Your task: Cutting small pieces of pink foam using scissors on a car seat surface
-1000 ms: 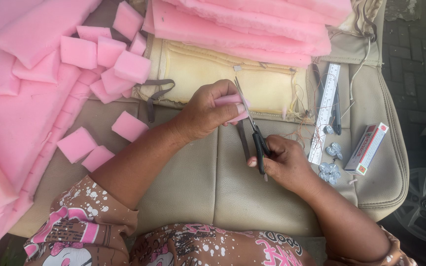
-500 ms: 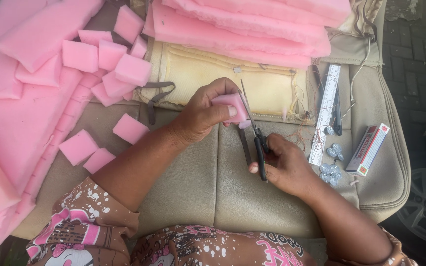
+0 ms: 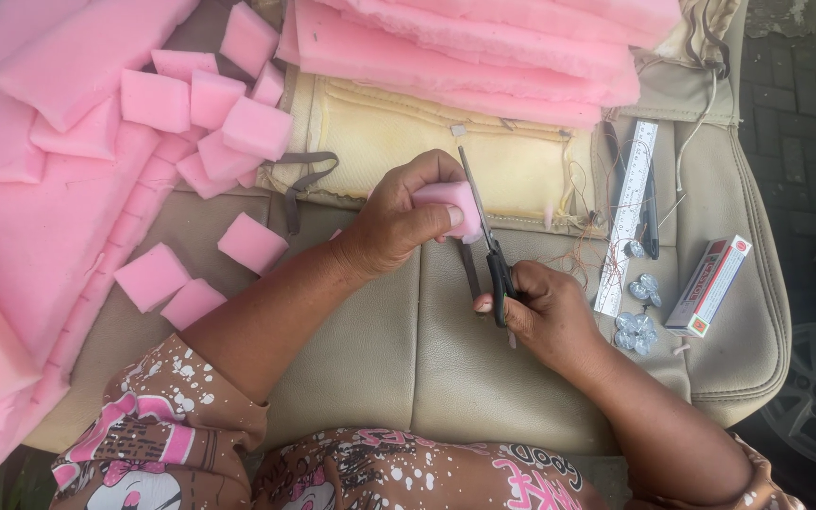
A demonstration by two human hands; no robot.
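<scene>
Trimming looks best done with the left hand (image 3: 399,222) pinching the small pink foam block (image 3: 452,206) steady, while the right hand (image 3: 540,312), closed on the black-handled scissors (image 3: 488,247), cuts slowly beside the thumb. Right of that hand lies a long red-and-white box (image 3: 708,285).

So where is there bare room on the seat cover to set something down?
Bare beige seat cover lies below both hands, and between the cut foam squares and the left hand. Crowded: pink foam on the left, ruler, buttons and small box on the right.
</scene>
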